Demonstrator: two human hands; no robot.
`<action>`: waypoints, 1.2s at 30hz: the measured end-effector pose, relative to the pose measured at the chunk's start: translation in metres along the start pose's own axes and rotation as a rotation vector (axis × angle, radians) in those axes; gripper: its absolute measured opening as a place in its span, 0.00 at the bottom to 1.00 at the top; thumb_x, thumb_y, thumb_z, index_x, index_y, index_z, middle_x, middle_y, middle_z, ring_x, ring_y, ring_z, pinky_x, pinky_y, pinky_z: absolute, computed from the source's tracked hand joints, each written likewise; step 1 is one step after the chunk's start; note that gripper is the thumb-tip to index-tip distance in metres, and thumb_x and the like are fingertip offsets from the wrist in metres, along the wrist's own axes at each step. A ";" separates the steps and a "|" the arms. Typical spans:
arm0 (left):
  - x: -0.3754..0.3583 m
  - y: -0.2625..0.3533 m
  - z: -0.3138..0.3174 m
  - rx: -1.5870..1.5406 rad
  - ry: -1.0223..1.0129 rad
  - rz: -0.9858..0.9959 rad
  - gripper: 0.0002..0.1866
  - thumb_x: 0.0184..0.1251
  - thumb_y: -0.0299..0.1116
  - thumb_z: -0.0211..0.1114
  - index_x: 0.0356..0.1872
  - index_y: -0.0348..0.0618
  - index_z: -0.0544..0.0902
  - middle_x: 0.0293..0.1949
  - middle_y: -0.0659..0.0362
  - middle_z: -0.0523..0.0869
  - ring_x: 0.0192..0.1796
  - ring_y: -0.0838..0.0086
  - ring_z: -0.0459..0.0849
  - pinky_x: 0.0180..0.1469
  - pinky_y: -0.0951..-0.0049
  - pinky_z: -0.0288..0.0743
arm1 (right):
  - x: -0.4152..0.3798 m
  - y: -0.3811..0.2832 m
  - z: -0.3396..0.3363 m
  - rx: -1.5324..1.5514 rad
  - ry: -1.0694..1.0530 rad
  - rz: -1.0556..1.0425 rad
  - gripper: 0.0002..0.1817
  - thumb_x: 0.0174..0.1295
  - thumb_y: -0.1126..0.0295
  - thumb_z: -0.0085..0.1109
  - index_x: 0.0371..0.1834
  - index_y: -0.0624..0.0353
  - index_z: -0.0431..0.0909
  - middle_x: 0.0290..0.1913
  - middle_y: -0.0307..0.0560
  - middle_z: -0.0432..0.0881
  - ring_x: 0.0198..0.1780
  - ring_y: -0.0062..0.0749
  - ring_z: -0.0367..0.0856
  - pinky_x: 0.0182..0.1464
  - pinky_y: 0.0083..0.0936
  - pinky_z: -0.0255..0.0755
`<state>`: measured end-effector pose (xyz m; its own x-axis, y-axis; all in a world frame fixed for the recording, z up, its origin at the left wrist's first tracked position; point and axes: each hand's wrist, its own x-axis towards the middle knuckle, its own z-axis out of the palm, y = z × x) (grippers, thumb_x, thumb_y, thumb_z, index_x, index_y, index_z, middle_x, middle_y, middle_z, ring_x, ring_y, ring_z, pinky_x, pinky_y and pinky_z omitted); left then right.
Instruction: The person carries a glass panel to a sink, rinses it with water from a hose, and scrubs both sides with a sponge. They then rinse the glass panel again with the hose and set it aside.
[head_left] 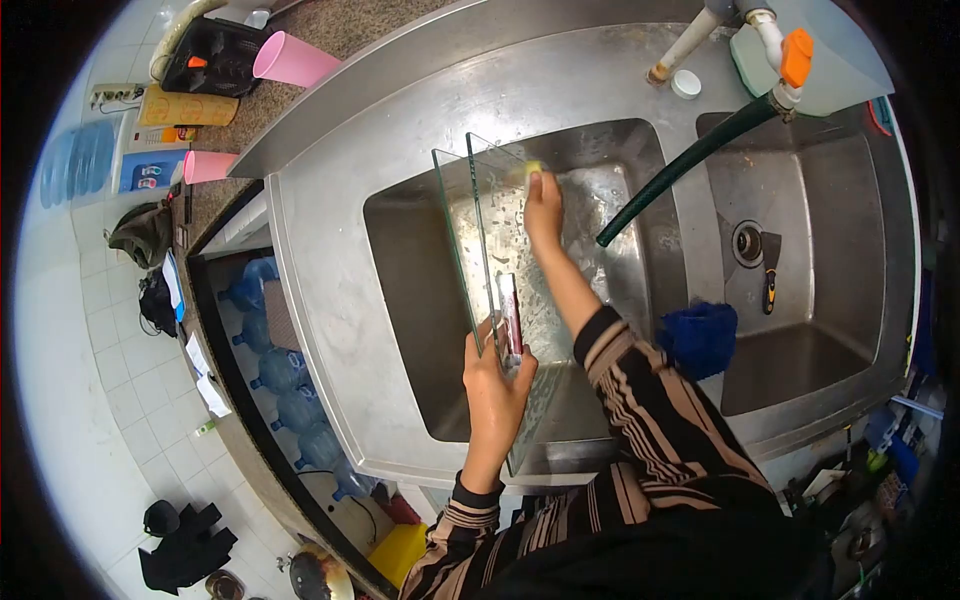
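Note:
A clear glass panel (455, 225) with long greenish edges stands tilted over the left sink basin (405, 370), its surface wet and streaked. My left hand (492, 390) grips it low down, fingers behind and thumb in front. Just above that thumb, a narrow red-and-white strip (513, 315) shows against the glass. Near the panel's upper end, my right hand (543, 212) pinches a small yellow sponge (533, 167) at the glass face.
A dark green hose (690, 165) hangs from the orange-handled tap (795, 58) into the left basin. On the divider lies a blue cloth (698, 338). A scraper (770, 275) rests by the right basin's drain. Pink cups (295, 60) stand beyond the sink's raised edge.

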<state>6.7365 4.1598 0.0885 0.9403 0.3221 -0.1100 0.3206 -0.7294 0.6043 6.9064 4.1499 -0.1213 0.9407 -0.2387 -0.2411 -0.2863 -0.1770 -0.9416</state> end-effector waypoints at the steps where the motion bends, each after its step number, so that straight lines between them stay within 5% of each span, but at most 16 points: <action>1: -0.002 -0.001 0.000 -0.008 0.000 -0.001 0.16 0.48 0.22 0.62 0.41 0.27 0.75 0.45 0.41 0.75 0.47 0.50 0.75 0.48 0.62 0.70 | -0.021 -0.019 -0.012 0.082 -0.014 -0.043 0.14 0.65 0.64 0.41 0.43 0.62 0.70 0.36 0.56 0.76 0.39 0.49 0.75 0.42 0.32 0.67; 6: -0.003 -0.005 0.005 -0.051 0.002 0.043 0.20 0.46 0.21 0.62 0.44 0.26 0.73 0.45 0.40 0.75 0.48 0.48 0.73 0.49 0.60 0.69 | -0.094 -0.077 -0.067 0.447 -0.197 -0.112 0.13 0.66 0.65 0.43 0.42 0.64 0.69 0.34 0.50 0.73 0.38 0.36 0.72 0.43 0.23 0.64; 8: -0.004 -0.010 0.007 -0.067 0.029 0.051 0.20 0.45 0.20 0.61 0.44 0.25 0.73 0.45 0.39 0.74 0.48 0.48 0.73 0.49 0.60 0.69 | -0.112 -0.104 -0.094 0.447 -0.415 0.068 0.16 0.62 0.63 0.50 0.45 0.65 0.67 0.39 0.52 0.71 0.45 0.40 0.70 0.49 0.27 0.62; 12: -0.006 -0.009 0.006 -0.145 -0.032 0.053 0.23 0.44 0.21 0.62 0.45 0.23 0.71 0.47 0.35 0.71 0.47 0.45 0.73 0.49 0.59 0.69 | -0.135 -0.099 -0.105 0.111 -0.390 -0.188 0.34 0.49 0.59 0.63 0.53 0.66 0.57 0.48 0.62 0.63 0.49 0.51 0.65 0.52 0.39 0.61; 16: -0.007 -0.014 0.007 -0.152 -0.066 0.097 0.27 0.45 0.26 0.64 0.49 0.26 0.70 0.49 0.36 0.69 0.49 0.45 0.72 0.49 0.59 0.70 | -0.134 -0.108 -0.104 -0.129 -0.262 -0.243 0.29 0.45 0.69 0.57 0.49 0.67 0.56 0.45 0.63 0.66 0.48 0.58 0.66 0.50 0.43 0.61; 23: -0.004 -0.055 0.006 -0.098 0.070 0.206 0.33 0.50 0.37 0.68 0.55 0.28 0.68 0.57 0.41 0.66 0.46 0.56 0.79 0.46 0.68 0.76 | -0.121 -0.112 -0.109 -0.230 -0.325 -0.288 0.30 0.43 0.66 0.57 0.50 0.63 0.57 0.42 0.66 0.68 0.46 0.62 0.68 0.46 0.45 0.65; 25: -0.001 -0.066 -0.003 -0.325 -0.001 0.156 0.27 0.56 0.34 0.62 0.52 0.23 0.67 0.54 0.35 0.67 0.55 0.46 0.69 0.56 0.62 0.66 | -0.113 -0.103 -0.108 -0.232 -0.343 -0.320 0.30 0.43 0.67 0.58 0.50 0.63 0.58 0.42 0.67 0.70 0.45 0.61 0.69 0.47 0.44 0.65; 26: 0.000 -0.080 -0.001 -0.279 0.034 0.211 0.21 0.58 0.24 0.56 0.53 0.26 0.68 0.55 0.38 0.68 0.56 0.47 0.69 0.56 0.62 0.66 | -0.109 -0.098 -0.108 -0.223 -0.348 -0.290 0.30 0.43 0.67 0.58 0.51 0.63 0.59 0.42 0.67 0.71 0.46 0.61 0.70 0.47 0.44 0.65; 30: 0.003 -0.114 -0.016 -0.323 0.055 0.226 0.24 0.51 0.11 0.47 0.53 0.32 0.69 0.56 0.43 0.68 0.57 0.50 0.69 0.55 0.63 0.69 | -0.104 -0.108 -0.128 -0.219 -0.357 -0.171 0.30 0.43 0.68 0.58 0.52 0.62 0.61 0.42 0.64 0.74 0.45 0.54 0.74 0.45 0.38 0.68; 36: 0.005 -0.146 -0.030 -0.408 0.056 0.168 0.24 0.49 0.10 0.48 0.50 0.34 0.72 0.55 0.45 0.70 0.55 0.52 0.71 0.48 0.69 0.76 | -0.089 -0.094 -0.154 -0.195 -0.321 -0.221 0.31 0.44 0.69 0.59 0.55 0.61 0.62 0.42 0.55 0.76 0.43 0.40 0.76 0.44 0.30 0.69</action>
<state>6.6905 4.2861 0.0236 0.9642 0.2598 0.0521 0.0821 -0.4798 0.8735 6.8220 4.0410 0.0248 0.9833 0.1288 -0.1284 -0.0716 -0.3750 -0.9243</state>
